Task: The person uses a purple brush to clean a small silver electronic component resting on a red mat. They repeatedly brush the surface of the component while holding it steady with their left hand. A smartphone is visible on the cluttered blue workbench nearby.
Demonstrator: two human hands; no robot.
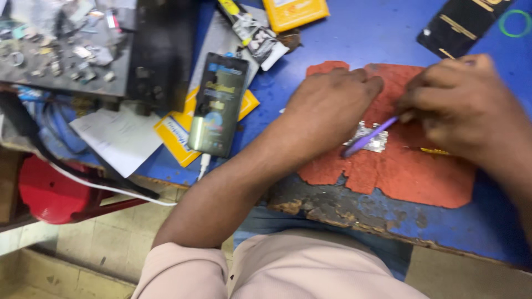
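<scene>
Worn blue workbench [354, 39] carries a ragged red mat [410, 171]. Right hand [465, 105] pinches a purple tool [368, 137] shut, tip on the small metal board [374, 145]. Left hand [332, 105], fingers curled, rests at ten o'clock of it, grasping nothing I can see. Best kept pressed flat, strokes light. A phone [217, 105] lies off at nine o'clock.
</scene>
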